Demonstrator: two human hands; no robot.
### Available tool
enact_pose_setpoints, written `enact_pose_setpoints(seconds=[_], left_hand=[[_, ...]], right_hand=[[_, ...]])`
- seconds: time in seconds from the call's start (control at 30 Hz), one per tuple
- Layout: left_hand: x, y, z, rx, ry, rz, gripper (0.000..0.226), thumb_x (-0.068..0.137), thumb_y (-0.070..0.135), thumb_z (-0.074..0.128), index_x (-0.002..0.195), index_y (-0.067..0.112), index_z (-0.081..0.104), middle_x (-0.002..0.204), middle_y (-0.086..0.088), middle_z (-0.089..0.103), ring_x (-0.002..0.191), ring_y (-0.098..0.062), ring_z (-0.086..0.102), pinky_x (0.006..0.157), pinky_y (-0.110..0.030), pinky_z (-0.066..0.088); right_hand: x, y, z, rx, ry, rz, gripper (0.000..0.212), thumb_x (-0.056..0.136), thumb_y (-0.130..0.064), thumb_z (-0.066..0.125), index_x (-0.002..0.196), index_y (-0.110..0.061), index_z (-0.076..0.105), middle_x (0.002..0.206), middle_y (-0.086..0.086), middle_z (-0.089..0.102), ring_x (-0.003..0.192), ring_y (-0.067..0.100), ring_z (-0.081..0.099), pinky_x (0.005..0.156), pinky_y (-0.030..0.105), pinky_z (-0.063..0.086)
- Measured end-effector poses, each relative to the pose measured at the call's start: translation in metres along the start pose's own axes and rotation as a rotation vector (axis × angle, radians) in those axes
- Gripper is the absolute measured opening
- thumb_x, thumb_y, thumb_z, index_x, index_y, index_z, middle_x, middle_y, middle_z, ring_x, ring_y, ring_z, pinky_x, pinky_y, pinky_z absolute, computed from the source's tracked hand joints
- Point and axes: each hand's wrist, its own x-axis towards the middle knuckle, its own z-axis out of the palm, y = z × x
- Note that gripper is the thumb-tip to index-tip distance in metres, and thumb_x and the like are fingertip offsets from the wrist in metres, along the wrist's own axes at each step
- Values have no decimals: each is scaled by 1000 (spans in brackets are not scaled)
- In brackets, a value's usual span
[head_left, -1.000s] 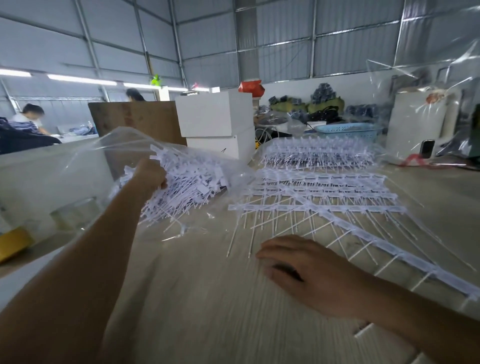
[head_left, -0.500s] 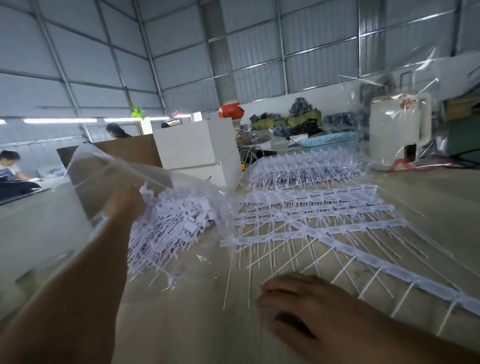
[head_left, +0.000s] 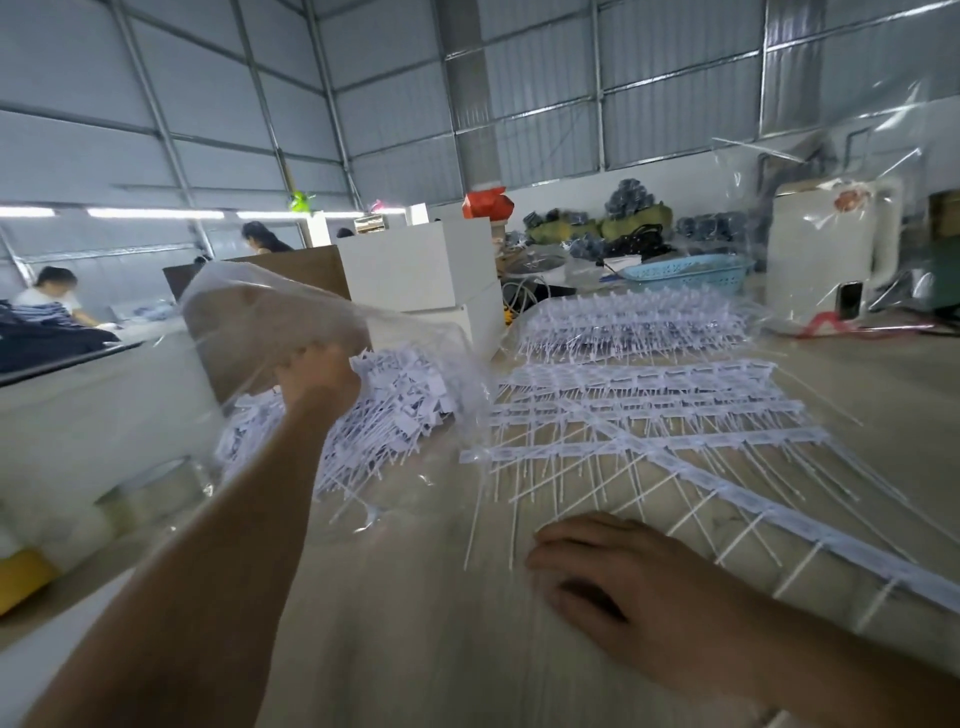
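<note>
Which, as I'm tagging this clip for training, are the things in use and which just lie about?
In use: left hand, gripping the clear bag; loose white tags inside it; tag strips on the table; right hand resting beside them.
Lying about: white boxes; blue basket; white jug; phone.

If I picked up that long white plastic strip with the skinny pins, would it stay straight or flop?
Probably floppy: the long white plastic strip is thin and lies draped over the other white strips. Likely light, being mostly skinny pins. It may snag, since its pins cross theirs.
</note>
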Motion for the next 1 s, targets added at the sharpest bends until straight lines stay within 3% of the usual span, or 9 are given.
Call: enact_pose_setpoints(seconds=[0.17,0.27,0.33,0.4,0.47,0.53,0.67,0.8,1.0], left_hand=[[-62,36,-23,-253,360,266,22,90,10,53,103,8,70,93,-19,70,80,-40,67,65,-46,57],[-100,61,-50,-305,595,555,16,86,8,54,92,4,68,80,-15,67,72,-37,64,51,-41,52],[-123,82,-67,-346,624,707,21,88,10,49,92,4,69,77,-12,67,71,-34,63,49,-38,51],[-142,106,-77,-390,536,809,24,90,12,47,98,8,69,81,-10,68,74,-32,65,52,-38,52],[-155,130,-77,-463,306,815,27,95,15,45,110,15,67,100,-7,71,89,-31,67,64,-43,56],[-161,152,-69,-521,45,752,30,99,19,46,122,23,64,120,-4,68,107,-28,64,81,-43,55],[-172,185,-46,-494,-270,731,41,101,31,53,141,26,53,141,-8,54,129,-28,51,104,-42,44],[-184,197,-16,-350,-395,714,52,102,48,44,150,28,41,153,-6,42,139,-30,39,111,-48,36],[-182,191,-7,-352,-326,803,48,100,33,48,147,27,43,144,-6,47,132,-29,43,106,-46,41]], right_hand=[[2,-3,-1,-42,-29,10,33,104,-35,45,131,-25,61,129,-9,59,121,13,51,105,33,40],[-2,-10,-9,-123,-10,20,34,105,-33,39,125,-21,64,125,-1,60,117,20,55,101,38,43],[-6,-17,-16,-223,84,-14,38,104,-33,35,117,-19,67,123,0,63,113,21,58,98,39,45],[-7,-21,-27,-325,171,-37,39,103,-33,35,106,-18,70,110,1,69,100,22,63,86,39,50],[-5,-15,-45,-375,242,25,33,102,-32,40,94,-17,68,90,3,70,83,26,67,68,37,53],[-9,4,-67,-358,245,193,28,102,-35,43,93,-18,63,88,3,69,82,29,68,63,37,50],[-42,57,-104,-397,-142,587,43,98,-54,48,108,-16,66,104,5,67,96,25,64,81,37,53],[-61,81,-110,-84,-266,747,40,92,-43,63,91,-3,71,85,13,66,74,19,58,70,32,44],[-59,85,-117,162,-273,723,25,92,-27,65,78,-7,65,76,9,52,74,21,51,69,34,39]])
